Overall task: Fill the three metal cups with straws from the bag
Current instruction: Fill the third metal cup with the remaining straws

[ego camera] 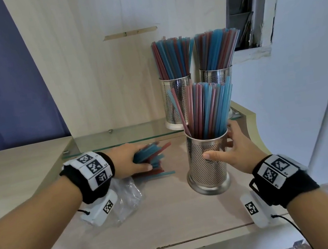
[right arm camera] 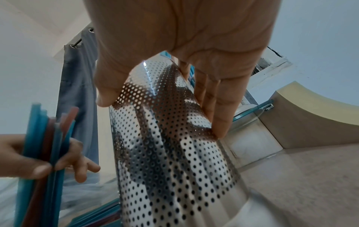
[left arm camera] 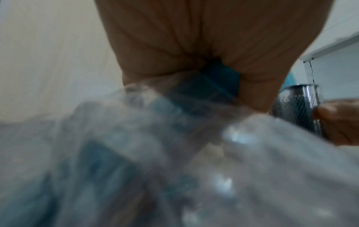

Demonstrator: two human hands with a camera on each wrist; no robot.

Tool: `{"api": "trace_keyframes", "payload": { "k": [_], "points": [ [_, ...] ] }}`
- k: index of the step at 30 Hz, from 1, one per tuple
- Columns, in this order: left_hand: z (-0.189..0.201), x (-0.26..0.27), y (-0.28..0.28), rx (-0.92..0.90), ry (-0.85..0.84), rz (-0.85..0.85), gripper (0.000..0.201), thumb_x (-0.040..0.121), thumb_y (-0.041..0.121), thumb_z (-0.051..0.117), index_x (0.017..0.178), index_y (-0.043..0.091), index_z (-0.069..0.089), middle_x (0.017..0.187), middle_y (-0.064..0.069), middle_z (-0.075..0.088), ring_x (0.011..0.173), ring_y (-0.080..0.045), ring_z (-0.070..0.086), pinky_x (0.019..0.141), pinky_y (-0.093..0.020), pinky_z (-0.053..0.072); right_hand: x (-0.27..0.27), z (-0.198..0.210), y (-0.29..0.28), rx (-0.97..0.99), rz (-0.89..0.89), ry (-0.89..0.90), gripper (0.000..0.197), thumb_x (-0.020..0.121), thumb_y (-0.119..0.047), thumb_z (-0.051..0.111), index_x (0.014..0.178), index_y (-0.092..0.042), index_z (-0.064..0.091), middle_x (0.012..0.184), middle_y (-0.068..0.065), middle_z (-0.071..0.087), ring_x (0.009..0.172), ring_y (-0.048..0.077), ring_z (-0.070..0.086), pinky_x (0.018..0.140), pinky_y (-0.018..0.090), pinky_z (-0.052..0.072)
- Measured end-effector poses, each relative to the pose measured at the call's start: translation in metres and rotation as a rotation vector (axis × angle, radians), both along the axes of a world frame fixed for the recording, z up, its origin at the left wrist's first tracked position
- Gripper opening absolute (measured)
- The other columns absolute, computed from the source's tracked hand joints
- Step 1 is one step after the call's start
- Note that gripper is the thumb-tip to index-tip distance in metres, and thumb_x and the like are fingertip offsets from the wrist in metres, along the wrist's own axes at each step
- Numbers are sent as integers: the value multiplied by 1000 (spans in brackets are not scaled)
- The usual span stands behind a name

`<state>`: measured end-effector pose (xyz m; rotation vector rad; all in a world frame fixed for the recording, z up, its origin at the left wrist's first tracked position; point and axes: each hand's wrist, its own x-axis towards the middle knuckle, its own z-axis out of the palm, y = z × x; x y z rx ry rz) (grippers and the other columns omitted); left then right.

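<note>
Left hand (ego camera: 131,159) curls around a bundle of blue and red plastic straws (ego camera: 153,159); right hand (ego camera: 238,151) clasps the perforated metal cup (ego camera: 207,164) beside it

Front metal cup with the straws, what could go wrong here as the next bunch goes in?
The front cup looks nearly full, so pushing in the bundle gripped by the left hand may bend straws or spill some. The right hand holds the cup only at the sides; it could tip. One straw already leans out.

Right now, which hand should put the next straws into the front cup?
The left hand: it already grips a bunch of straws beside the bag. The right hand is busy steadying the front cup.
</note>
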<state>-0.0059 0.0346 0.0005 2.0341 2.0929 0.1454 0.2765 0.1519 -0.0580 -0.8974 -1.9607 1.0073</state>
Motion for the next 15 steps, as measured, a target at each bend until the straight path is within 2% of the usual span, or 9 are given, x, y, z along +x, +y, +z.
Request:
{"api": "trace_keyframes", "payload": {
  "k": [2, 3, 5, 7, 9, 13, 15],
  "points": [
    [7, -7, -6, -1, -133, -29, 25, 83, 48, 68, 104, 41, 56, 107, 10, 67, 102, -13, 63, 94, -31, 48, 0, 0, 0, 3, 3, 7, 108, 52, -52, 85, 140, -32, 26, 129, -6, 54, 118, 15, 54, 93, 26, 44],
    [11, -10, -9, 23, -196, -36, 33, 76, 60, 68, 101, 40, 59, 105, 11, 68, 102, -12, 64, 95, -31, 48, 0, -1, 0, 2, 5, 9, 107, 52, -51, 85, 139, -32, 26, 128, -7, 54, 117, 14, 54, 93, 26, 44],
    [17, -18, -13, 85, -308, -38, 72, 56, 86, 60, 103, 32, 65, 103, 10, 71, 101, -10, 66, 97, -36, 49, 0, -1, 0, 0, 7, 12, 105, 53, -50, 85, 138, -34, 26, 126, -9, 54, 116, 13, 54, 91, 24, 43],
    [21, -23, -17, 140, -379, -51, 87, 50, 91, 58, 104, 23, 67, 103, 4, 72, 100, -13, 67, 96, -41, 51, 0, 0, 0, -7, 10, 14, 105, 53, -49, 86, 139, -34, 26, 126, -8, 54, 116, 14, 54, 91, 25, 43],
    [27, -23, -20, 183, -427, -61, 84, 52, 89, 60, 103, 22, 68, 102, 2, 72, 100, -14, 67, 96, -43, 51, 0, 0, 0, -21, 16, 24, 106, 53, -48, 86, 139, -33, 26, 128, -7, 53, 116, 15, 54, 91, 26, 43],
    [40, -13, -27, 303, -572, -111, 60, 59, 82, 64, 89, 31, 73, 99, 2, 70, 103, -16, 65, 99, -40, 49, -1, 0, -2, -13, 30, 31, 96, 54, -47, 85, 131, -40, 28, 123, -12, 55, 114, 12, 55, 84, 17, 43],
    [48, -5, -31, 374, -630, -113, 53, 61, 82, 63, 85, 37, 74, 102, 0, 72, 104, -14, 66, 100, -38, 49, -1, 0, -3, -10, 35, 29, 96, 55, -49, 85, 132, -41, 27, 126, -11, 55, 116, 12, 54, 85, 17, 43]
  ]
}}
